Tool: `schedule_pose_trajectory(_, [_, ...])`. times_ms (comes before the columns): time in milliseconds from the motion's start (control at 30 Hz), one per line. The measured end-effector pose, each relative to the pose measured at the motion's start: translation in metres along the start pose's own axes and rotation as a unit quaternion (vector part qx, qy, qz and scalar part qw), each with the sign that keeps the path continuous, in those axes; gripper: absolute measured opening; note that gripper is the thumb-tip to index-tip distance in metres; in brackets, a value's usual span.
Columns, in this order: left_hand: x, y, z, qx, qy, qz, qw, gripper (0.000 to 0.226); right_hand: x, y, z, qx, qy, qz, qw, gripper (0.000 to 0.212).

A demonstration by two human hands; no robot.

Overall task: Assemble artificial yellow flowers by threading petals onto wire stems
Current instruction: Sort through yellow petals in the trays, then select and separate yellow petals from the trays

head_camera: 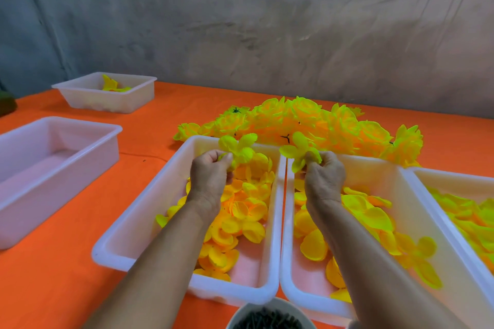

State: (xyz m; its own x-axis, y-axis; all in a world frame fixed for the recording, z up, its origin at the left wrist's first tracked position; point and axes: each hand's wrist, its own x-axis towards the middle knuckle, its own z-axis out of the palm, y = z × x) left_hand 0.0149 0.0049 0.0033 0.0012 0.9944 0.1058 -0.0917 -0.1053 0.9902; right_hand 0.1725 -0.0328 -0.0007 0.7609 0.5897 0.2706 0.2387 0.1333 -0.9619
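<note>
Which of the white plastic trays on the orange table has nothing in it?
The large white plastic tray at far left holds nothing; the small far tray and the trays beside the hands hold yellow petals.

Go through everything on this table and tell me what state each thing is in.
Left hand: pinches a petal piece.
Right hand: pinches another petal piece.
Middle trays: part-filled with loose petals.
Left tray: nothing visible inside.
Far tray: few petals.
Finished flowers: piled behind trays.
</note>
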Motion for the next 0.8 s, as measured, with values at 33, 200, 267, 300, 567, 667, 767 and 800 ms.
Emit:
schedule_pose_trajectory(33, [0.0,0.0,0.0,-0.004,0.003,0.003,1.0,0.024,0.001,0.0,-0.003,0.009,-0.005,-0.006,1.0,0.014])
schedule_pose_trajectory(200, [-0.004,0.002,0.001,-0.021,0.018,0.035,0.999,0.021,-0.02,-0.011,0.001,0.116,-0.13,-0.028,0.984,0.017])
schedule_pose_trajectory(267, [-0.004,0.003,-0.001,-0.037,0.034,0.041,0.998,0.019,-0.022,-0.014,0.001,0.14,-0.16,-0.032,0.977,0.015])
schedule_pose_trajectory(300, [-0.004,0.003,-0.002,-0.043,0.043,0.045,0.997,0.018,-0.022,-0.015,0.001,0.144,-0.173,-0.039,0.974,0.015])
schedule_pose_trajectory(567, [0.007,-0.001,-0.01,-0.08,0.169,0.076,0.98,0.04,-0.034,-0.017,0.006,0.052,-0.332,-0.063,0.94,0.01])
schedule_pose_trajectory(667, [0.009,-0.003,-0.011,-0.079,0.176,0.091,0.977,0.04,-0.04,-0.021,0.011,-0.084,-0.391,-0.099,0.911,0.009])
schedule_pose_trajectory(767, [0.012,-0.007,-0.012,-0.027,0.157,0.099,0.982,0.038,-0.044,-0.026,0.014,-0.163,-0.444,-0.119,0.873,0.023])
schedule_pose_trajectory(800, [0.011,-0.008,-0.011,-0.007,0.144,0.101,0.984,0.031,-0.044,-0.028,0.014,-0.176,-0.452,-0.117,0.867,0.025])
